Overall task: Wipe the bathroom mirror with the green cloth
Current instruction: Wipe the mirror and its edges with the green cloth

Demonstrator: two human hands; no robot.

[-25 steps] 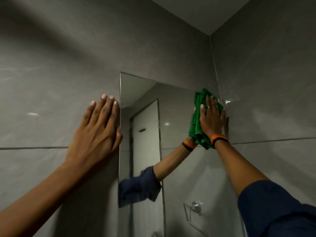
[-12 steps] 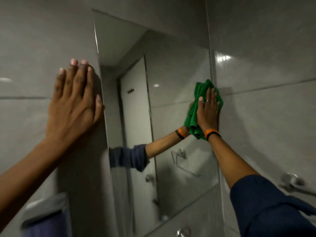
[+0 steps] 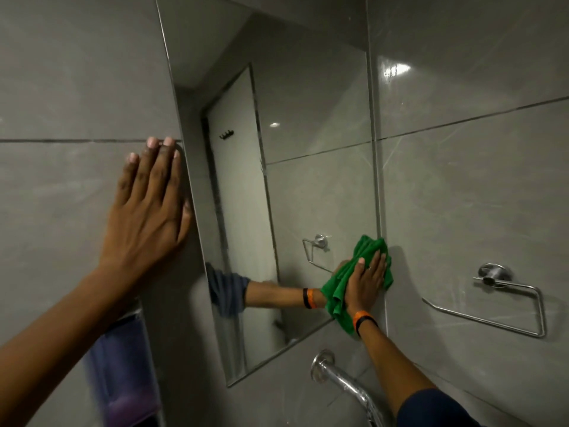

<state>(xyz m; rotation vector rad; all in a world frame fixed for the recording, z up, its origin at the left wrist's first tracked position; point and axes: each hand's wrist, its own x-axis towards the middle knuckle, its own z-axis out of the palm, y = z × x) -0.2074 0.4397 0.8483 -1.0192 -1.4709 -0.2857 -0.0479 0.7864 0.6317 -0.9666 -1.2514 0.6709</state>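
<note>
A tall frameless mirror (image 3: 308, 186) hangs on the grey tiled wall and reaches the corner on its right. My right hand (image 3: 366, 283) presses a bunched green cloth (image 3: 341, 288) flat against the mirror's lower right edge, fingers spread over it. The cloth spills out above and below my palm. My left hand (image 3: 151, 208) lies flat on the wall tiles just left of the mirror's left edge, fingers together and holding nothing. The mirror reflects my right forearm and the cloth.
A chrome towel ring (image 3: 492, 298) is fixed to the right wall close to the cloth. A chrome tap spout (image 3: 341, 383) juts out below the mirror. A purple soap dispenser (image 3: 123, 374) hangs on the wall under my left forearm.
My right hand has slid the cloth down the mirror's right edge, from near the top to near the bottom. The view has tilted down, bringing the tap and towel ring into sight. My left hand stays put.
</note>
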